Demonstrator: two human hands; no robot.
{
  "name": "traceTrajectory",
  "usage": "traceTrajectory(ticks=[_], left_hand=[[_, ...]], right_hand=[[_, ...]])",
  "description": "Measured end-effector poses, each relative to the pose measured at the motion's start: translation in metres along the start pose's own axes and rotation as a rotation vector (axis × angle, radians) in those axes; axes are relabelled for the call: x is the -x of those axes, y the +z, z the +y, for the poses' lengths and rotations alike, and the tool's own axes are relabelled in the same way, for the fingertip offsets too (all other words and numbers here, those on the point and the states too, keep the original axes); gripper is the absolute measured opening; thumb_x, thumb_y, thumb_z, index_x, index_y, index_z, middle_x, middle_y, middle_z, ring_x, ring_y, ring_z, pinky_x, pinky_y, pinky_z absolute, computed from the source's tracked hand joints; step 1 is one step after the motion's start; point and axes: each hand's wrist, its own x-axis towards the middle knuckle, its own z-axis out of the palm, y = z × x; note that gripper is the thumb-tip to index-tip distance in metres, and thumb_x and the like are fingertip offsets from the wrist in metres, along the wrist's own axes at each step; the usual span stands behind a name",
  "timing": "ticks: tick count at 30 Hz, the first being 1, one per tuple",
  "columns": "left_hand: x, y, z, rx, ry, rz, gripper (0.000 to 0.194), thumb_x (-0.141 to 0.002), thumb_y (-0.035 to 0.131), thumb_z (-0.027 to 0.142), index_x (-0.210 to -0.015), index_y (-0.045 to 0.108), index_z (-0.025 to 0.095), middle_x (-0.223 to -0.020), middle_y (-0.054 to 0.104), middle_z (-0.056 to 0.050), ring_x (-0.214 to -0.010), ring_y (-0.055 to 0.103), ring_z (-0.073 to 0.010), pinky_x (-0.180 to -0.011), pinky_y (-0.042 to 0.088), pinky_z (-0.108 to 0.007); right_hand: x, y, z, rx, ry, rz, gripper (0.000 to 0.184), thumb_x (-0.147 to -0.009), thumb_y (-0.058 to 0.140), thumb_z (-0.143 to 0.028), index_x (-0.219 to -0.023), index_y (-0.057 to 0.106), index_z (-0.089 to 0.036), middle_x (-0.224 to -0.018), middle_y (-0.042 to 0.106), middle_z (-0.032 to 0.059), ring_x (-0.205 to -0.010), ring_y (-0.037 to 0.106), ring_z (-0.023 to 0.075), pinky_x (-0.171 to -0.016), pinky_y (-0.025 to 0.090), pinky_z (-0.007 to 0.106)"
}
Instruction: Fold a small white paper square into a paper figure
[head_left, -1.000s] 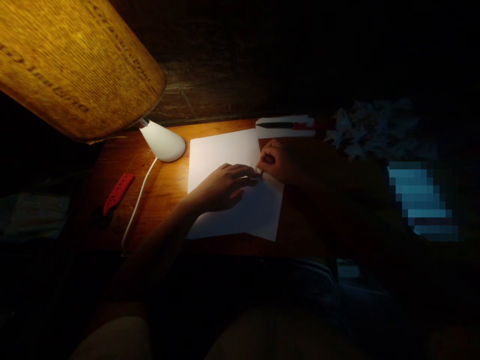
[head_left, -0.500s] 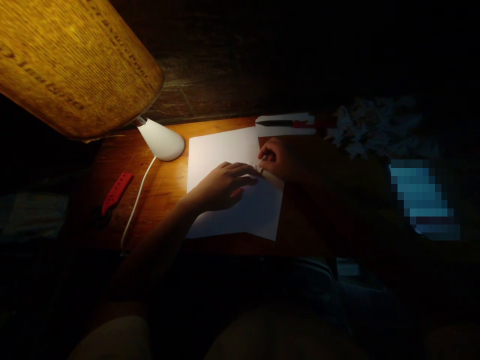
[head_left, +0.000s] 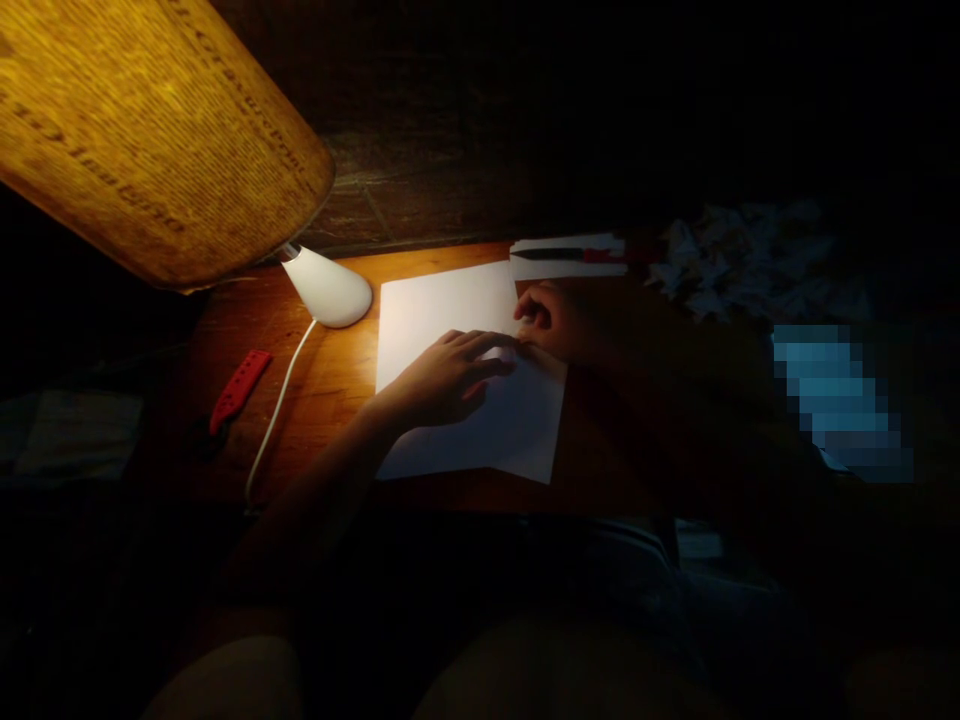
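Observation:
On the wooden table, white paper (head_left: 442,300) lies under the lamp light, seemingly more than one sheet. My left hand (head_left: 446,378) rests over it with its fingers stretched to the right. Beneath those fingertips shows a small pale patch (head_left: 501,354), perhaps a little piece of folded paper; its shape is unclear. At the right edge of the paper, my right hand (head_left: 556,322) is curled, fingers bent inward, close to the left fingertips. Shadow hides whatever its fingertips pinch.
A lamp with a woven-looking shade (head_left: 165,130) and white base (head_left: 330,290) stands left, its cord (head_left: 279,410) running forward. Nearby lies a red-handled tool (head_left: 240,390). Behind are a paper stack (head_left: 555,270) with a dark blade-like tool (head_left: 551,254) and folded white paper shapes (head_left: 739,260). A pixelated screen (head_left: 840,390) glows right.
My left fingertips have shifted slightly and now cover the small detail seen between both hands. The whole view has moved slightly. The paper stays in place.

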Motion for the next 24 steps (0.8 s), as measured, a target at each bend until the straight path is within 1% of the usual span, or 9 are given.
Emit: traceTrajectory(ticks=[3, 6, 8, 12, 17, 20, 24], left_hand=[[-0.0005, 0.0006, -0.0011, 0.017, 0.004, 0.001, 0.051, -0.092, 0.060, 0.007, -0.138, 0.069, 0.025, -0.158, 0.063, -0.011, -0.142, 0.063, -0.0314, -0.111, 0.055, -0.052], [-0.0007, 0.0014, -0.0029, 0.042, 0.017, 0.004, 0.052, -0.091, 0.059, 0.007, -0.139, 0.068, 0.024, -0.162, 0.061, -0.010, -0.148, 0.059, -0.0316, -0.117, 0.052, -0.056], [-0.0007, 0.0020, -0.0039, 0.066, 0.024, 0.009, 0.053, -0.090, 0.058, 0.006, -0.139, 0.069, 0.022, -0.164, 0.059, -0.012, -0.147, 0.060, -0.0319, -0.119, 0.051, -0.058], [-0.0007, 0.0029, -0.0048, 0.104, 0.027, 0.025, 0.052, -0.089, 0.056, 0.004, -0.137, 0.070, 0.021, -0.162, 0.060, -0.014, -0.137, 0.069, -0.0317, -0.112, 0.058, -0.055], [-0.0011, 0.0030, -0.0048, 0.116, 0.004, 0.046, 0.050, -0.089, 0.059, 0.005, -0.134, 0.073, 0.023, -0.156, 0.064, -0.014, -0.130, 0.071, -0.0320, -0.106, 0.062, -0.054], [-0.0017, 0.0025, -0.0043, 0.121, -0.022, 0.043, 0.051, -0.087, 0.062, 0.004, -0.132, 0.074, 0.024, -0.155, 0.062, -0.014, -0.129, 0.070, -0.0329, -0.106, 0.062, -0.056], [-0.0018, 0.0034, -0.0049, 0.134, -0.010, 0.051, 0.049, -0.087, 0.062, 0.003, -0.129, 0.073, 0.023, -0.156, 0.061, -0.012, -0.133, 0.068, -0.0320, -0.111, 0.060, -0.055]], right_hand=[[-0.0002, -0.0011, 0.0016, -0.005, -0.019, -0.019, 0.022, -0.070, 0.074, -0.009, -0.085, 0.065, -0.021, -0.097, 0.061, 0.0024, -0.072, 0.051, 0.0145, -0.070, 0.046, 0.034], [-0.0005, -0.0023, 0.0036, 0.005, -0.030, -0.033, 0.020, -0.072, 0.074, -0.011, -0.086, 0.065, -0.021, -0.096, 0.061, 0.0031, -0.072, 0.051, 0.0148, -0.071, 0.046, 0.035], [-0.0006, -0.0031, 0.0048, 0.010, -0.039, -0.037, 0.019, -0.073, 0.072, -0.011, -0.088, 0.065, -0.020, -0.098, 0.061, 0.0038, -0.073, 0.051, 0.0155, -0.073, 0.046, 0.036], [0.0001, -0.0055, 0.0054, 0.017, -0.060, -0.074, 0.023, -0.071, 0.078, -0.017, -0.091, 0.066, -0.021, -0.103, 0.062, 0.0053, -0.078, 0.052, 0.0170, -0.075, 0.048, 0.037], [0.0022, -0.0072, 0.0029, 0.014, -0.053, -0.097, 0.032, -0.069, 0.085, -0.027, -0.094, 0.066, -0.022, -0.106, 0.062, 0.0057, -0.081, 0.052, 0.0175, -0.075, 0.048, 0.036], [0.0032, -0.0065, 0.0015, 0.019, -0.061, -0.105, 0.039, -0.067, 0.089, -0.031, -0.097, 0.065, -0.022, -0.106, 0.061, 0.0057, -0.083, 0.052, 0.0185, -0.076, 0.048, 0.036], [0.0029, -0.0041, 0.0011, 0.032, -0.069, -0.097, 0.038, -0.068, 0.087, -0.031, -0.097, 0.064, -0.022, -0.105, 0.060, 0.0059, -0.081, 0.050, 0.0181, -0.075, 0.047, 0.036]])
